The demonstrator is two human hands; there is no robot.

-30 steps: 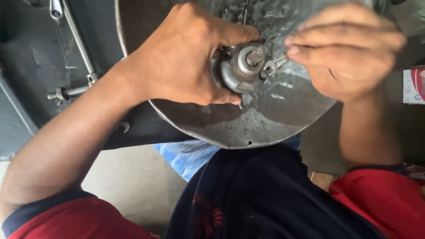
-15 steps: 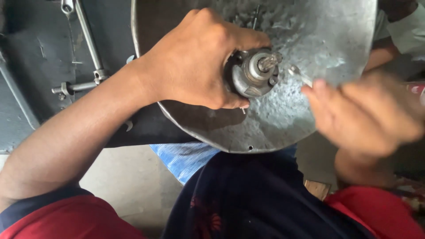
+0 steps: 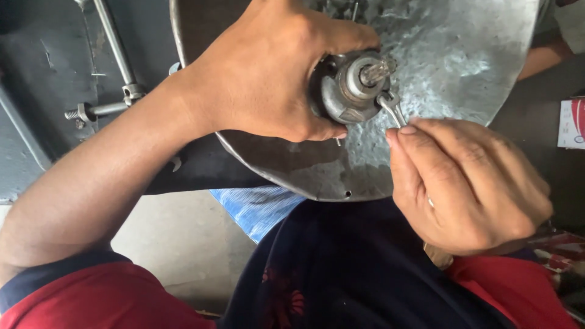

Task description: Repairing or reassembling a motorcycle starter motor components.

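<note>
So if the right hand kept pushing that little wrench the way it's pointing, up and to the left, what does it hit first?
The right hand pinches a small wrench whose head already sits at the round metal hub gripped by the left hand. Straight on, it would likely meet the hub's central shaft first, though depth is hard to judge.

The left hand [image 3: 268, 79] wraps around a round grey metal part [image 3: 347, 91] with a short shaft [image 3: 376, 71] sticking out of its middle. The part sits over a big, dented metal dish [image 3: 451, 67]. The right hand [image 3: 466, 183] pinches a small silver spanner [image 3: 390, 106], and the spanner's tip touches the metal part just below the shaft. A blue cloth [image 3: 259, 207] peeks out under the dish. A thin metal rod [image 3: 113, 45] lies on the dark floor to the left. Both sleeves are red with dark cuffs.
</note>
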